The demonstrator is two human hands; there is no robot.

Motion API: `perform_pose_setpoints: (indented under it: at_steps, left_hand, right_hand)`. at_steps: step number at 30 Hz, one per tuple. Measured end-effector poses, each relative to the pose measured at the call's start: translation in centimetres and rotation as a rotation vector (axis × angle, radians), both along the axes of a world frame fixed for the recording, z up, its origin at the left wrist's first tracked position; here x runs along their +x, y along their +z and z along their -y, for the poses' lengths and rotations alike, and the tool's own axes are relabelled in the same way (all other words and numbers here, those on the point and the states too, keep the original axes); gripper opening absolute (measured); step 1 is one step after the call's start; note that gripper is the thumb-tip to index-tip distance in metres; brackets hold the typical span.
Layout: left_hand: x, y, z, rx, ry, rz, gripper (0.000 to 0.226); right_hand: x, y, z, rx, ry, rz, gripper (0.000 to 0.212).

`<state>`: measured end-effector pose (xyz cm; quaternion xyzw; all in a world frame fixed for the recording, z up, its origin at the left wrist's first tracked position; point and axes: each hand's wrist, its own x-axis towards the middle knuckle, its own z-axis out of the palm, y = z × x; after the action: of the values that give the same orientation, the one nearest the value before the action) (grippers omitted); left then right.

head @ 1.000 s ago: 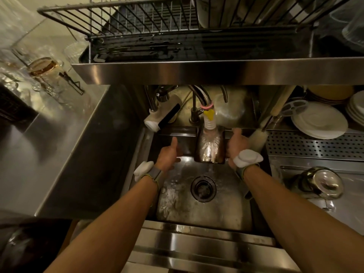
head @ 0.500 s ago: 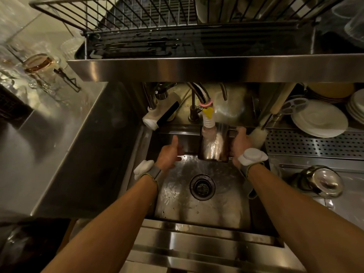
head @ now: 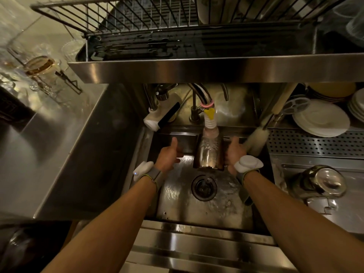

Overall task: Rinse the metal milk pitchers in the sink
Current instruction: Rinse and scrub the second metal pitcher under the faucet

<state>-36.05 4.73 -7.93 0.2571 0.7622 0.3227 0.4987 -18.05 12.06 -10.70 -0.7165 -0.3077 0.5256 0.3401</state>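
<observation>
**Pitcher under the tap, both hands in the basin**

Stood over a wet stainless-steel sink basin (head: 206, 209) with a round dark drain (head: 203, 187), sunk into a brushed steel counter (head: 49, 146). Overhead, a wire dish rack (head: 137, 16) on a steel shelf (head: 216, 68). To the right, a perforated steel drainboard (head: 315, 143), a stack of white saucers (head: 321, 118) and an upturned glass jar (head: 327, 182). At far left, dim glassware (head: 39, 66), blurred.

Held under the ribbed white faucet nozzle with a yellow clip (head: 210, 121): a shiny cylindrical metal milk pitcher (head: 209, 152), at the back of the basin above the drain, water streaming over its reflective wall. Seemed to be tilted with the mouth toward the nozzle; exact orientation hard to tell. Right hand (head: 234, 152) pressed to the pitcher's right side, apparently grasping it, fingers hidden behind the metal. Left hand (head: 169, 156) well left of the pitcher, touching nothing, thumb up and fingers loosely curled, empty. White wrist-worn device (head: 248, 164) on the right wrist, a similar white one (head: 142, 170) on the left.

Against half a second before: pitcher and both hands kept much the same places, pitcher sat slightly lower under the nozzle, more water spread across the basin floor right of the drain.
</observation>
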Motion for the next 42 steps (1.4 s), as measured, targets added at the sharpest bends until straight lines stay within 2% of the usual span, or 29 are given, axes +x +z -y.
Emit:
perform_pose_setpoints:
  at_steps: [3, 6, 12, 18, 21, 25, 28, 35, 42]
  left_hand:
    - [-0.2, -0.1, 0.0, -0.001, -0.005, 0.001, 0.061]
    - [-0.2, -0.5, 0.0, -0.019, -0.018, 0.000, 0.066]
    - [0.0, -1.3, -0.1, -0.029, -0.014, 0.030, 0.065]
    - [0.4, -0.9, -1.0, -0.014, -0.024, 0.002, 0.066]
    - [0.3, -0.7, -1.1, -0.014, -0.042, -0.002, 0.066]
    - [0.8, -0.9, -0.9, -0.044, -0.047, 0.009, 0.067]
    - [1.3, -0.5, -1.1, -0.002, -0.053, -0.008, 0.067]
    - [1.2, -0.8, -1.0, -0.025, -0.046, 0.014, 0.067]
    - [1.7, -1.1, -1.1, 0.013, -0.060, 0.008, 0.066]
  right_hand:
    - [-1.0, 0.7, -0.2, -0.007, 0.040, -0.049, 0.038]
    - [-0.7, 0.4, 0.8, -0.080, 0.127, -0.134, 0.042]
    - [1.7, 1.3, 0.7, -0.082, -0.025, -0.144, 0.039]
    - [0.0, 0.8, 2.1, -0.130, 0.194, -0.159, 0.036]
    - [0.1, 1.3, 1.8, -0.060, 0.160, -0.105, 0.042]
    - [-1.4, 2.2, 2.3, -0.016, 0.303, -0.331, 0.044]
    - [-1.3, 2.1, 3.0, -0.018, 0.390, -0.319, 0.039]
    - [-0.9, 1.3, 3.6, 0.069, 0.250, -0.349, 0.037]
    - [-0.9, 1.7, 3.9, 0.100, 0.313, -0.361, 0.036]
